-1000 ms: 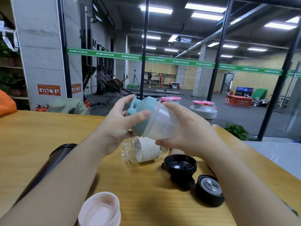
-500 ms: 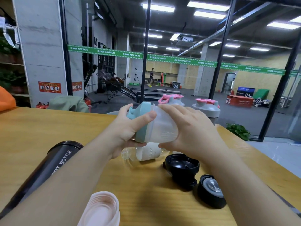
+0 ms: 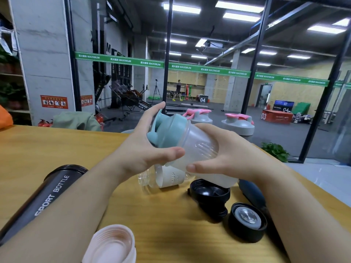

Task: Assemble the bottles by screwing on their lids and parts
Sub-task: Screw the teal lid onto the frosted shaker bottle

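Lower left of frame a black cylindrical sport bottle (image 3: pixel 47 194) lies on the wooden desk (image 3: pixel 57 145), mid-frame the left hand (image 3: pixel 144 149) w/ fingers spread cups the teal plastic lid (image 3: pixel 168 132) on the frosted translucent bottle (image 3: pixel 201 154), which the right hand (image 3: pixel 228 160) grips just right of centre.

Bright ceiling strip lights (image 3: pixel 239 6); dim hall; sharp focus; wide-angle edge bending.
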The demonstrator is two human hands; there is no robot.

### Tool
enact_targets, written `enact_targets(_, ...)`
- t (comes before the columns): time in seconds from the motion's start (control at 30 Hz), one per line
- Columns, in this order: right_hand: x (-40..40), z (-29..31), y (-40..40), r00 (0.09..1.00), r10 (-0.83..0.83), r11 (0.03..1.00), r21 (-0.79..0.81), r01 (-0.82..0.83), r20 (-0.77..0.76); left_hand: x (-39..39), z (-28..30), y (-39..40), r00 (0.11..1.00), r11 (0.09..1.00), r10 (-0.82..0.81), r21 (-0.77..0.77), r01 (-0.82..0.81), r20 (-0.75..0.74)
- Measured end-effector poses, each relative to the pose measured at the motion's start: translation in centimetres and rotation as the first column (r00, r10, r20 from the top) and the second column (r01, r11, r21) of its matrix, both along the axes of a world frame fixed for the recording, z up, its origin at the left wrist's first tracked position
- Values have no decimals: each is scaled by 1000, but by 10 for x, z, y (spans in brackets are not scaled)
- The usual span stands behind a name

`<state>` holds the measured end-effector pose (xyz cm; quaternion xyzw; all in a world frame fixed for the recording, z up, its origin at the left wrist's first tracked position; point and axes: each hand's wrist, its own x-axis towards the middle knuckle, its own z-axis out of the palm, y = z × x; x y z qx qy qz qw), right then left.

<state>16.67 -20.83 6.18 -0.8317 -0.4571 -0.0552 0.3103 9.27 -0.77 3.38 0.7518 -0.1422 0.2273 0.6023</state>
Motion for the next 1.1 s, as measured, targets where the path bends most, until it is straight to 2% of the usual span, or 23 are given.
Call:
enact_targets(0.27,7,-3,-1,1000,24,995,99,-24,-3,0,3,1,999,997,45,-67,-44,11)
enact_targets(0.37,12,-2,-9,997,-16,996,83,21,-70,2,3,6,994,985,107,-137,-108,-14)
enact_targets(0.43,16,-3,-14,983,-29,995,86,46,-182,1,6,12,989,969,143,-197,-149,-47)
enact_targets(0.5,21,-6,-16,947,39,987,158,12,-318,0,11,18,986,954,140,-253,-159,-92)
enact_targets(0.57,26,-9,-16,915,125,967,252,-27,-383,-3,15,22,984,946,129,-283,-160,-126)
enact_targets(0.8,33,-10,-16,887,213,925,378,-48,-410,-8,17,25,976,937,87,-316,-148,-199)
enact_targets(0.9,34,-10,-17,883,199,922,386,-23,-425,-7,16,22,977,938,73,-319,-135,-201)
enact_targets(1.1,32,-11,-11,822,148,926,368,79,-550,-8,16,19,986,946,57,-306,-104,-158)
